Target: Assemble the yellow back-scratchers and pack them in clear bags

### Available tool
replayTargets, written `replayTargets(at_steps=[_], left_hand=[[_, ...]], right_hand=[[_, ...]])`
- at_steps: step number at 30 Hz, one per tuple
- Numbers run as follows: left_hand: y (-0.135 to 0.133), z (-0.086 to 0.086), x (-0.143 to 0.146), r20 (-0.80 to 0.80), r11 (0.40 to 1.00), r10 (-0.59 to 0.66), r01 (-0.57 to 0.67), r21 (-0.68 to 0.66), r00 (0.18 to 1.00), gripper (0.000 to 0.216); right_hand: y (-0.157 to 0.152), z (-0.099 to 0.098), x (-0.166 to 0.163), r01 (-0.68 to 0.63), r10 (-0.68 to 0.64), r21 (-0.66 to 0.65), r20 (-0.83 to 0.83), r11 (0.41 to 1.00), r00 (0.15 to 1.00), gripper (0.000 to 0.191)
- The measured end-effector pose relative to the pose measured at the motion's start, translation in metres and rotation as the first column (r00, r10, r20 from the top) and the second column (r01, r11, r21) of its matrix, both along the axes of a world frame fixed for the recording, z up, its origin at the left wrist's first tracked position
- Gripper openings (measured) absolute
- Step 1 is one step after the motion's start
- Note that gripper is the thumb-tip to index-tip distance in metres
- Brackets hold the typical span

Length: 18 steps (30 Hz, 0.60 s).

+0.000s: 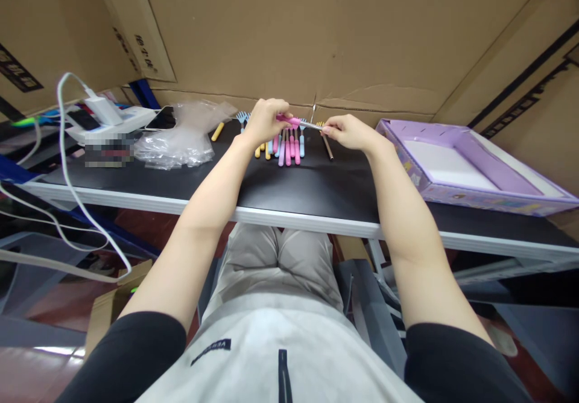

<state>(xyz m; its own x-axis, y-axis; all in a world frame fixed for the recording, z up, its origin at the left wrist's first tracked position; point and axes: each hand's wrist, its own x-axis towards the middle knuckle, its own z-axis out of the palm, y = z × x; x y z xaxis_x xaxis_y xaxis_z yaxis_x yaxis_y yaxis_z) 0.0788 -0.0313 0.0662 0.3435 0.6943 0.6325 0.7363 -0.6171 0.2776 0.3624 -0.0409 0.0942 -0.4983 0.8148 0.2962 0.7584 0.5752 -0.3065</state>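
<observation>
A single head-worn camera looks forward and down, near the worktop (312, 189); left hand (265, 122) and right hand (346, 131) sit toward twelve o'clock, cardboard wall (344, 35) beyond.

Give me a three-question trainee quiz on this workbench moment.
1. True or false: the left hand and the right hand hold one pink-handled utensil between them.
2. Multiple choice: seen from the person, the clear plastic bags lie to the A) left, B) right, C) front edge of the row of pastel utensils.
3. Fill in: the open box on the black table is coloured ___.
Key: 1 true; 2 A; 3 purple.
</observation>
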Motion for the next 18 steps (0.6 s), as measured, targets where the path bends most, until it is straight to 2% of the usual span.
replayTargets(at_steps=[3,5,9,11,14,18], left_hand=[[0.003,0.001,-0.01,0.021,0.998,0.051,-0.051,0.043,0.998,0.003],[0.004,0.002,-0.023,0.09,0.991,0.116,-0.122,0.06,0.989,0.003],[0.002,0.0,-0.047,0.239,0.951,0.311,-0.3,-0.08,0.92,0.017],[0.001,-0.004,-0.055,0.239,0.904,0.423,-0.387,-0.183,0.874,0.024],[0.0,-0.012,-0.063,0.208,0.809,0.57,-0.5,-0.309,0.795,0.034],[0.006,-0.024,-0.075,0.131,0.684,0.692,-0.588,-0.431,0.71,0.042]], right_hand=[[0.005,-0.002,0.015,0.023,-0.023,0.006,-0.005,1.0,1.0,0.035],[0.01,-0.004,0.034,0.074,-0.074,0.024,-0.009,0.997,0.997,0.037],[0.021,-0.011,0.067,0.208,-0.206,0.072,-0.044,0.975,0.978,0.04],[0.023,-0.014,0.069,0.225,-0.221,0.088,-0.046,0.97,0.974,0.038],[0.024,-0.019,0.055,0.167,-0.164,0.105,-0.04,0.98,0.986,0.037],[0.019,-0.022,0.039,0.108,-0.107,0.131,-0.012,0.986,0.994,0.035]])
